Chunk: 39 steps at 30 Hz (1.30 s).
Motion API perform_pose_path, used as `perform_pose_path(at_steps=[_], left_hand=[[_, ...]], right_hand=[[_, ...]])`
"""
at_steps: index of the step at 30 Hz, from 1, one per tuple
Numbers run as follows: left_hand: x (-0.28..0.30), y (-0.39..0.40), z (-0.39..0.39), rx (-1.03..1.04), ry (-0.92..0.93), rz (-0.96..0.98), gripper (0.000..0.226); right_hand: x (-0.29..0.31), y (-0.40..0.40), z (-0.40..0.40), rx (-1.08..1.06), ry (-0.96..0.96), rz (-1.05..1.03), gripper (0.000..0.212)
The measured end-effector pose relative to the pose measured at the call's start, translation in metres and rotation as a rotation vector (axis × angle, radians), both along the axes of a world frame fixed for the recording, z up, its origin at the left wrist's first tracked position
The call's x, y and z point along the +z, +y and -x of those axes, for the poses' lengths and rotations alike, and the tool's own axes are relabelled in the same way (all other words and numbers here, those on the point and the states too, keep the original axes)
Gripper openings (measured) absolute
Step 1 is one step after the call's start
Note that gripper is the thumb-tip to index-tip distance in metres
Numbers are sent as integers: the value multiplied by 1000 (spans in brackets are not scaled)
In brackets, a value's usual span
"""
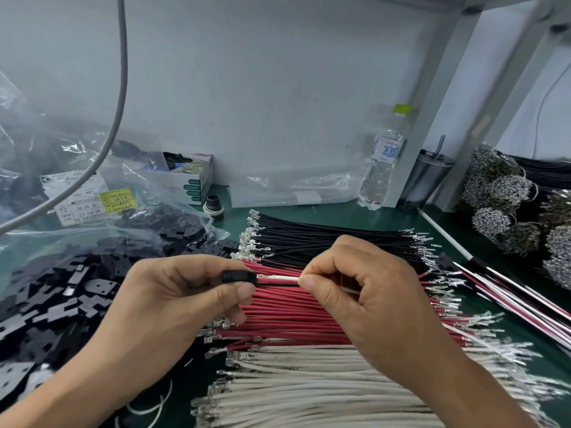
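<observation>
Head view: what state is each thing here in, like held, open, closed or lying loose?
black connector housing: gripped by the left hand.
white wire: pinched by the right hand, metal terminal at the housing's opening.
water bottle: upright, cap on.
tumbler: upright, lidded, straw in.
cardboard box: top open.
red wires: lying loose, side by side.

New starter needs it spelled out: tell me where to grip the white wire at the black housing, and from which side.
Pinch the white wire on its insulation, just behind the bare metal terminal, coming from the right as the right hand does. The wire lies level, terminal pointing left at the black housing that the left hand holds.
</observation>
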<state>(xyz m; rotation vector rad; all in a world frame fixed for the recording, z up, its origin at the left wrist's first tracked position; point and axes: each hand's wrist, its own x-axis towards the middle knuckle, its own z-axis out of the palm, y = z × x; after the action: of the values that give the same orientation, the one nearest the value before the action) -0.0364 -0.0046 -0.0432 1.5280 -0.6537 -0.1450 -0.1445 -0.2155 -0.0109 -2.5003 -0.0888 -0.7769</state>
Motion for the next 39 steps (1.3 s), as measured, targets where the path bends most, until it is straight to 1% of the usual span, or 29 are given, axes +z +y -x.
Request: perform_pose_path(at_steps=[3, 12, 21, 29, 31, 34, 35, 37, 39], left_hand=[[-2, 0, -1, -13, 14, 10, 24], [-4, 0, -4, -40, 31, 21, 23], [-5, 1, -3, -26, 39, 35, 23], [-3, 0, 0, -86, 13, 32, 22], [-1, 0, 1, -74, -24, 27, 22], [1, 1, 1, -59, -85, -6, 17], [2, 2, 0, -62, -77, -1, 19], [2, 5, -2, -71, -2, 39, 28], [3, 5, -3, -86, 37, 41, 32]], right_hand=[[-3, 2, -1, -27, -32, 64, 12], [-4, 1, -2, 8, -84, 57, 7], [-3, 1, -1, 71, -71, -6, 5], [0, 4, 1, 53, -60, 71, 7], [0, 4, 1, 62, -55, 50, 7], [-3, 7, -1, 89, -50, -34, 5], [-5, 9, -1, 101, -42, -67, 5], [-9, 13, -2, 116, -30, -110, 4], [-9, 13, -3, 89, -50, -103, 4]])
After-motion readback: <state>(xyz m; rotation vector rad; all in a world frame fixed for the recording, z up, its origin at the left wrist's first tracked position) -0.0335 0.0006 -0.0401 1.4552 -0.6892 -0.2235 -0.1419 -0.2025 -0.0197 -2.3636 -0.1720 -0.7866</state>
